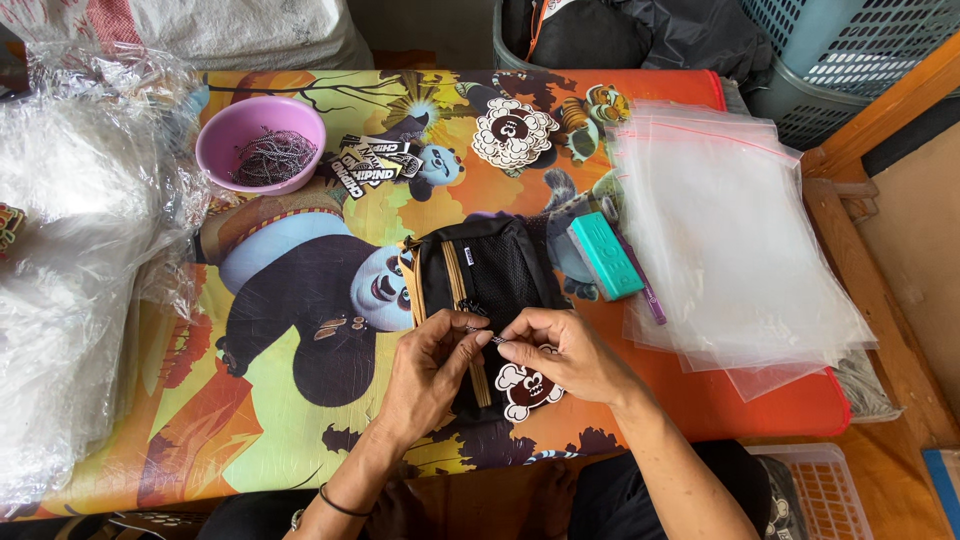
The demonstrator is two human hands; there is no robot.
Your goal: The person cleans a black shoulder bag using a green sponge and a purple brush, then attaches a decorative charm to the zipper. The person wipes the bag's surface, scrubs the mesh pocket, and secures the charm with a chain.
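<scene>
Step in hand, by the look of it: fixing a small chain or pull onto the black pouch [487, 290] at its zipper. The pouch lies at table centre on the cartoon-print table cover [300, 420], tan zipper trim running 12 to 6.

Left hand [425, 375] comes in from 7 o'clock, fingers curled, pinching a thin metal piece [482, 333] at its thumb tip. Right hand [560, 350] comes in from 5 o'clock, thumb and forefinger pinched on the other end of the same piece. Both wrists hover low over the pouch's lower half. A white cartoon tag [527, 388] sits under the right hand at the pouch's 6 o'clock edge.

Next move likely needs a fine 2-finger pinch and a steady pouch; the piece is too small to tell whether it is closed.

Around: pink bowl [262, 142] of small chains at 10 o'clock, teal box [605, 256] at 2 o'clock, clear zip bags [730, 240] at 3 o'clock.
</scene>
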